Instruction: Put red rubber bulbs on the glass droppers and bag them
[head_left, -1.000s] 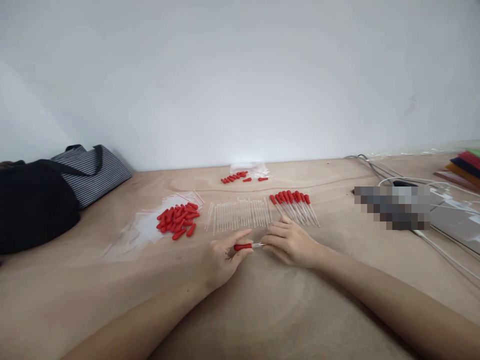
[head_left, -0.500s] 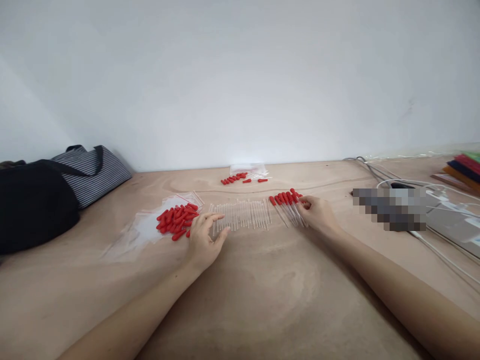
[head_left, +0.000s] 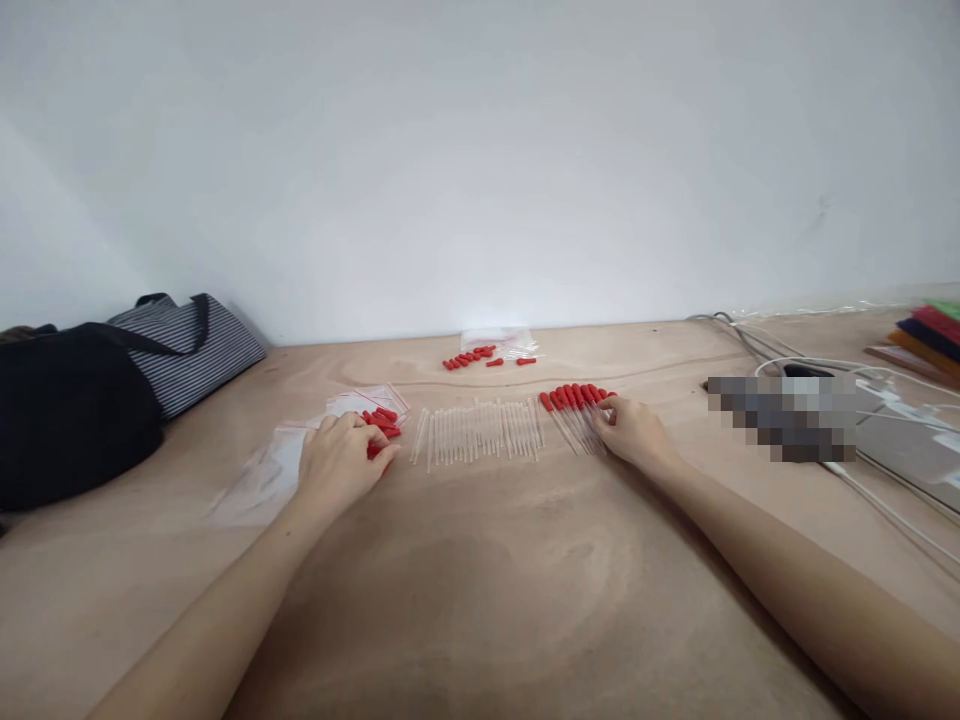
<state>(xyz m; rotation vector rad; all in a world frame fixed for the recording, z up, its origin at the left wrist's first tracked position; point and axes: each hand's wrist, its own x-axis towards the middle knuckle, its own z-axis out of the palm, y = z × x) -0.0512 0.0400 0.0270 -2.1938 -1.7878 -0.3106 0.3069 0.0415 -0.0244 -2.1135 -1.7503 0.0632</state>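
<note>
Head view: capped droppers (head_left: 568, 397) lie side by side on the bench (head_left: 480, 600), red ends far-left, stems slanting near-right. Clear tubes (head_left: 480, 430) to their left run roughly near-far; thin, translucent. Right hand (head_left: 636, 432) at the droppers' right end, grip narrow, can't tell if holding one. Left hand (head_left: 339, 456) curled over loose matte red bulbs (head_left: 385, 425); grip contents hidden.

A striped bag (head_left: 206, 350) with dark handles leans beside a black bag (head_left: 75, 420) on the left, near a pale wall (head_left: 480, 170). On the right lie a white cable (head_left: 900, 518), grey cables (head_left: 726, 317) and a colourful stack (head_left: 934, 338).
</note>
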